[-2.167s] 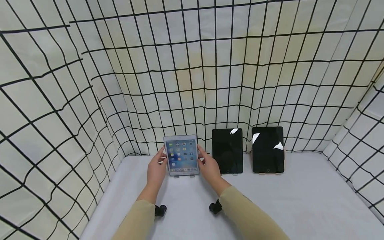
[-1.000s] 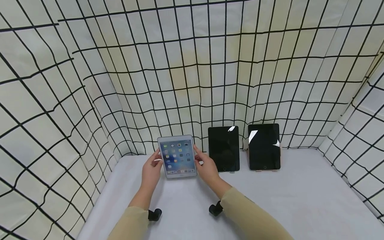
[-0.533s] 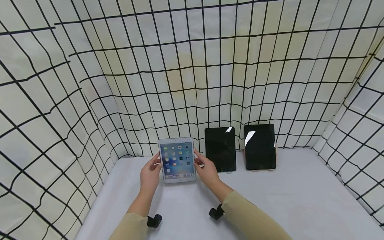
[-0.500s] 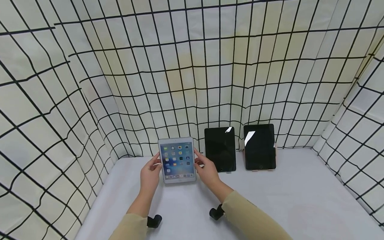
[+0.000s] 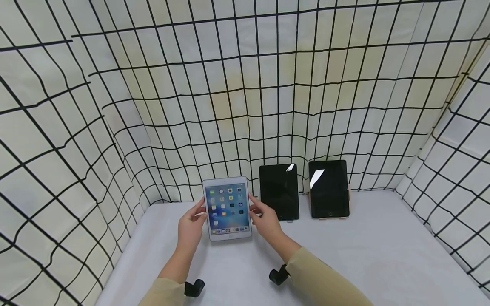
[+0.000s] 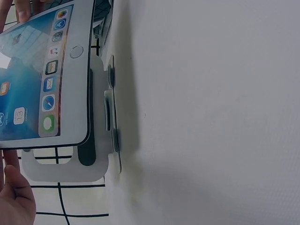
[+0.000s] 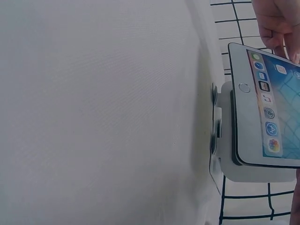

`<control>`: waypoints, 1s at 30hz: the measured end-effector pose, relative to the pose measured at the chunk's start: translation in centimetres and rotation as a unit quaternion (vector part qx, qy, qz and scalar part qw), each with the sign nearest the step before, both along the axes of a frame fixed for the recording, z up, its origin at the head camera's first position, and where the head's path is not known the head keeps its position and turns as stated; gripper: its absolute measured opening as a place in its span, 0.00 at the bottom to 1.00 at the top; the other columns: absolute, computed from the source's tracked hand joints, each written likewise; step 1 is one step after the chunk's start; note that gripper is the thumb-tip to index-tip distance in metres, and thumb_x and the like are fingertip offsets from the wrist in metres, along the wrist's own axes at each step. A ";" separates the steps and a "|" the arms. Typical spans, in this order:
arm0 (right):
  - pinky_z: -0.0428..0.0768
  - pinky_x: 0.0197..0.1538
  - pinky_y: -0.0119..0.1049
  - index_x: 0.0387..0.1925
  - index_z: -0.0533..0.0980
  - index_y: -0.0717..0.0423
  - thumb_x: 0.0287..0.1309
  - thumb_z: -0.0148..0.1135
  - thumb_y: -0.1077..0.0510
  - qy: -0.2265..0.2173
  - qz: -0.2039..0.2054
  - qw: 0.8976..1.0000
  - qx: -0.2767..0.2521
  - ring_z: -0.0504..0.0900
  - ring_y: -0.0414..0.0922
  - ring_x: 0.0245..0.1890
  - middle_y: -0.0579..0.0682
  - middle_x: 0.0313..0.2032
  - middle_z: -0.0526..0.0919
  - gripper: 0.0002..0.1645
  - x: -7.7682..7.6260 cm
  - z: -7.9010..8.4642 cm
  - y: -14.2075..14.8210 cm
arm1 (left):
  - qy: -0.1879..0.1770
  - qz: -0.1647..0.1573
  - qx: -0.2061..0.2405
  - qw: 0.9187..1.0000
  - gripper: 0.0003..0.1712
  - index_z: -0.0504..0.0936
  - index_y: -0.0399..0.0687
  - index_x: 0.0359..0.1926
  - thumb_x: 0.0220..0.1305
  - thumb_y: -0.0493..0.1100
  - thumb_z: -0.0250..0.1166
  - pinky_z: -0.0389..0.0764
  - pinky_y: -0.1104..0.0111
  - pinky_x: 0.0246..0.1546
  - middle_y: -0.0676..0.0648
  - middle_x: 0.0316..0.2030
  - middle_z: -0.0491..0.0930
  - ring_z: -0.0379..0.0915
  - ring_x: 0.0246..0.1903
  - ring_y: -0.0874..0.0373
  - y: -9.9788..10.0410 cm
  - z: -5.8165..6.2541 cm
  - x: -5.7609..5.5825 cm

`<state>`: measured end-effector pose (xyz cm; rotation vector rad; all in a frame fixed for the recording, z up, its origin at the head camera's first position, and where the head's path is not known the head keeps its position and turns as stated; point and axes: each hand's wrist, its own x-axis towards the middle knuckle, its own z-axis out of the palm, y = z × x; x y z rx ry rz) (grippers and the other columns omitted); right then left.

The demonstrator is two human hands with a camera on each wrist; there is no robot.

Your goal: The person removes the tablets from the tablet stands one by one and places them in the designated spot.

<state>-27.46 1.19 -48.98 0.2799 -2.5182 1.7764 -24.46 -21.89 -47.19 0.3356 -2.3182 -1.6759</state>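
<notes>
A white tablet [image 5: 229, 208] with a lit home screen of app icons is gripped by its two side edges, tilted back. My left hand [image 5: 190, 227] holds its left edge, fingers behind and thumb at the side. On the opposite edge my right hand [image 5: 266, 219] pinches it the same way. Behind the tablet, the left wrist view shows a pale stand [image 6: 65, 176] with a dark pad [image 6: 86, 154]; the tablet's lower edge sits forward of it, apart from the stand's front lip [image 6: 108, 110]. The right wrist view shows this stand [image 7: 262, 176] under the tablet too.
Two black tablets with dark screens, one in the middle [image 5: 278, 193] and one farther right [image 5: 328, 191], lean on stands along the back of the white table [image 5: 344, 263]. White walls with black grid lines [image 5: 268, 97] enclose the table on the back and sides.
The white tablet has come off its stand's front lip and moved toward me, looking slightly larger and lower. Both hands have kept their grip. The head view has shifted a little.
</notes>
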 end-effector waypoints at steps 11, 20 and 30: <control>0.83 0.40 0.33 0.70 0.68 0.34 0.66 0.62 0.62 -0.013 0.012 1.000 -0.013 0.80 0.43 0.40 0.47 0.44 0.80 0.36 0.7 0.4 0.8 | -0.029 -0.018 -0.002 0.999 0.29 0.71 0.56 0.70 0.70 0.36 0.59 0.77 0.57 0.54 0.43 0.57 0.77 0.74 0.56 0.49 0.0 0.0 0.6; 0.83 0.40 0.36 0.71 0.67 0.35 0.66 0.63 0.62 -0.035 0.025 0.999 -0.018 0.79 0.44 0.38 0.48 0.43 0.81 0.36 1.0 0.3 1.2 | -0.043 -0.035 0.003 0.998 0.28 0.71 0.57 0.69 0.71 0.36 0.59 0.76 0.61 0.51 0.43 0.57 0.77 0.73 0.54 0.50 -0.1 0.0 1.1; 0.84 0.38 0.36 0.70 0.68 0.38 0.63 0.65 0.64 -0.070 0.043 0.996 -0.029 0.80 0.45 0.36 0.50 0.39 0.81 0.37 1.4 0.3 1.4 | -0.062 -0.047 -0.010 0.997 0.29 0.73 0.52 0.69 0.67 0.35 0.62 0.78 0.69 0.37 0.41 0.52 0.79 0.75 0.44 0.52 -0.6 -0.1 1.6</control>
